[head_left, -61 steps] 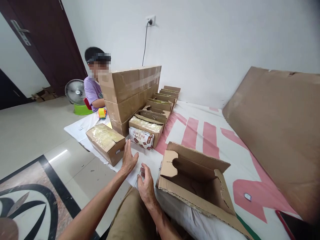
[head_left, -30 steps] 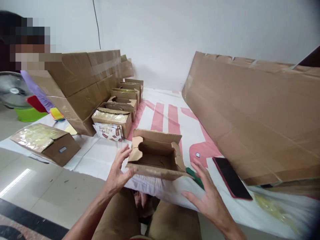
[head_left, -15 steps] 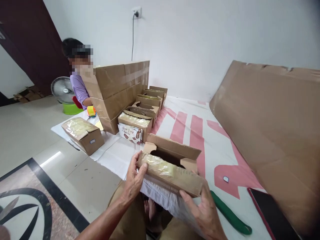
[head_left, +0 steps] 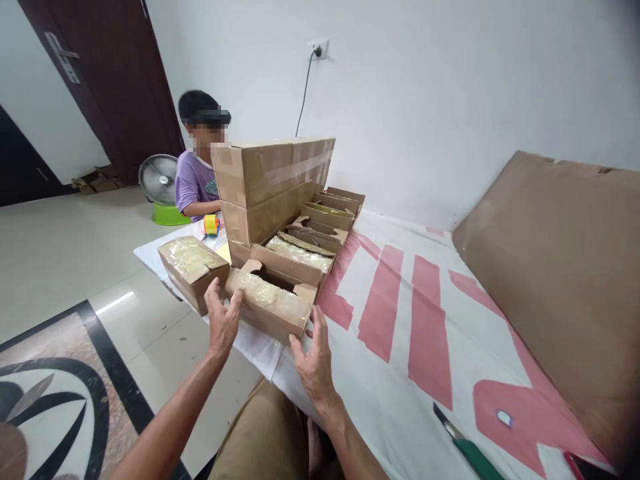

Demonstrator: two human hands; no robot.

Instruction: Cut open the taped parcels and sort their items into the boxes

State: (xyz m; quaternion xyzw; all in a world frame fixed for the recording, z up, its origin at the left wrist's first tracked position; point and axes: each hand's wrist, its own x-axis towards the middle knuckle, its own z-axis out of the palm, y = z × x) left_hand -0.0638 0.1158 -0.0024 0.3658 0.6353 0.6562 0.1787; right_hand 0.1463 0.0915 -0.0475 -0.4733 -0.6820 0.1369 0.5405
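Head camera — both bare hands frame an open carton [head_left: 270, 303] on the cloth-covered counter [head_left: 385, 407], its back flap raised and its near side bound in clear tape. A left hand [head_left: 223, 327] curves at the carton's left end, a right hand [head_left: 314, 363] at its right end, thumbs apart from fingers; whether either grip bears on the cardboard cannot be told. Just beyond the carton, a row of cartons [head_left: 327, 235] runs away, alongside a taller stack of boxes [head_left: 270, 175] past its left end. Just to the carton's left sits a taped-up box [head_left: 193, 263]; farther beyond that side are a yellow tape roll [head_left: 211, 225] and a person in purple [head_left: 197, 183]. Well to the carton's right — and nearer the wearer — lies a green-handled cutter [head_left: 470, 453].
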